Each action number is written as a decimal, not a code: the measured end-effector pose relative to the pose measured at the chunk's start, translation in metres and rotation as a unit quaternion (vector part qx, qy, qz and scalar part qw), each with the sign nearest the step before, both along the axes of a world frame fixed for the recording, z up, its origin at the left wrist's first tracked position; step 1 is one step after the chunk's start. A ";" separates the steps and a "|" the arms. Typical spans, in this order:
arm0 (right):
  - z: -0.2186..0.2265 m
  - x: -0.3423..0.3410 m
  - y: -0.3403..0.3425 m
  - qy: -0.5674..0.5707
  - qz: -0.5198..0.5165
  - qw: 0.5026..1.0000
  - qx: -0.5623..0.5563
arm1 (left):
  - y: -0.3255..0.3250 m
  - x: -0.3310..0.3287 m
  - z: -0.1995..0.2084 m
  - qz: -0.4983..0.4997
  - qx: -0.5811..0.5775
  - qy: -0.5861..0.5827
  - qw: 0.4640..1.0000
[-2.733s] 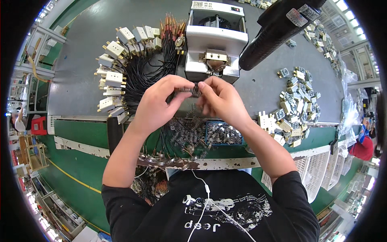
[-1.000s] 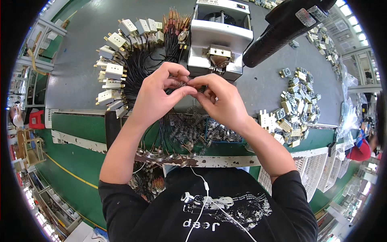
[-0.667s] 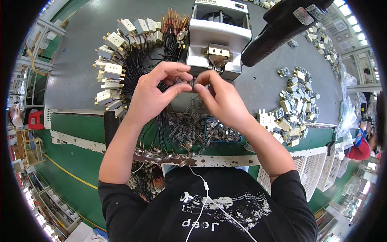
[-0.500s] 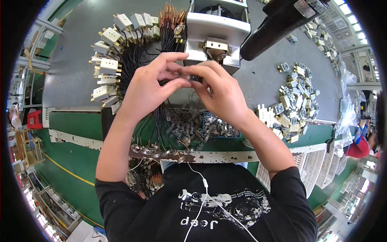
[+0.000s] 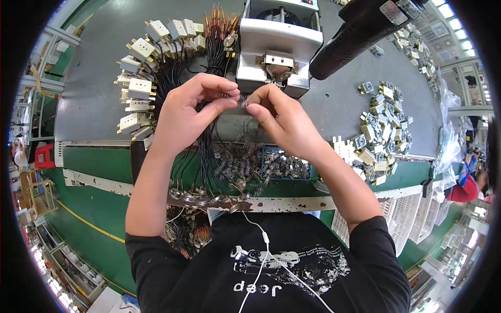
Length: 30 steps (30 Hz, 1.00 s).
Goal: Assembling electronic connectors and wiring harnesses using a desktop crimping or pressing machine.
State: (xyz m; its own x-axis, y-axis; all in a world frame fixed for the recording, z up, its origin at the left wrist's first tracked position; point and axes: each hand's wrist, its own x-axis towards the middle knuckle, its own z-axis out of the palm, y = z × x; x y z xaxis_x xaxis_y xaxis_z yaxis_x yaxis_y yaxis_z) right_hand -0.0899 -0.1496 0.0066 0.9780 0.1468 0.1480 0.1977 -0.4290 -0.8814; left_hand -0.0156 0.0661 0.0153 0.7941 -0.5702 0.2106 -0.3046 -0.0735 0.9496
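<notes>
My hands are a little apart in front of a metal machine. My left hand (image 5: pixel 190 112) is curled around thin metal coil springs (image 5: pixel 224 95) that show between fingers and thumb. Thumb and forefinger of my right hand (image 5: pixel 287 117) pinch a coil spring (image 5: pixel 243 101), close to the left fingertips. Below the hands lies a tangled heap of coil springs (image 5: pixel 235 156). A blue tray (image 5: pixel 262 164) of small metal pieces stands just right of that heap. Behind the left hand runs a bundle of black cables (image 5: pixel 169 78) with white plug blocks (image 5: pixel 140 87) on their ends.
The silver machine (image 5: pixel 282 36) stands straight ahead, with a thick black cylinder (image 5: pixel 349 41) slanting in beside it. At right is a pile of pale, square-faced parts (image 5: pixel 383 125). Round metal ends (image 5: pixel 195 198) of cables lie along the bench's near edge. Copper-tipped wires (image 5: pixel 219 26) stand behind.
My hands have drawn apart, the left one moving slightly left. A gap now shows between the fingertips, with springs visible at both hands.
</notes>
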 end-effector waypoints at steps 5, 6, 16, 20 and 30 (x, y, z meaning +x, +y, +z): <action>-0.002 0.000 0.003 0.024 -0.009 0.998 0.049 | -0.002 -0.003 0.014 -0.001 0.080 -0.057 0.995; -0.003 0.000 0.004 -0.012 -0.018 0.999 0.029 | -0.002 -0.004 0.017 -0.018 0.123 -0.071 0.990; 0.008 0.001 0.002 0.035 0.003 0.999 0.034 | -0.001 -0.003 0.020 -0.018 0.118 -0.117 0.986; 0.008 0.002 0.004 0.014 0.003 1.000 0.013 | -0.002 -0.003 0.020 -0.018 0.121 -0.068 0.990; 0.015 0.001 0.006 -0.180 -0.033 0.982 -0.049 | 0.003 0.000 0.030 -0.053 0.133 -0.002 0.990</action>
